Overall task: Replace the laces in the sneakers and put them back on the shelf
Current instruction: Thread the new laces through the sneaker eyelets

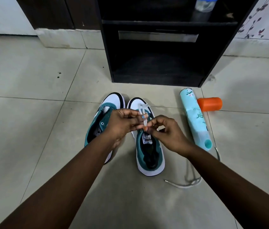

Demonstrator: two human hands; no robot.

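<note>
Two teal-and-white sneakers (pixel 147 146) stand side by side on the tiled floor (pixel 31 113) before the dark shelf (pixel 155 63); right of them lie a spray can (pixel 194 119), an orange cap (pixel 210 104) and a loose grey lace (pixel 190 180). The forearms hide part of the left shoe. The left hand (pixel 122 124) and right hand (pixel 168 133) both pinch a white lace (pixel 142 111) above the right shoe.

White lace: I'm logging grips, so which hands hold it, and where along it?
Both hands pinch the white lace above the right sneaker: left hand and right hand near its middle, a loop sticking up.
</note>
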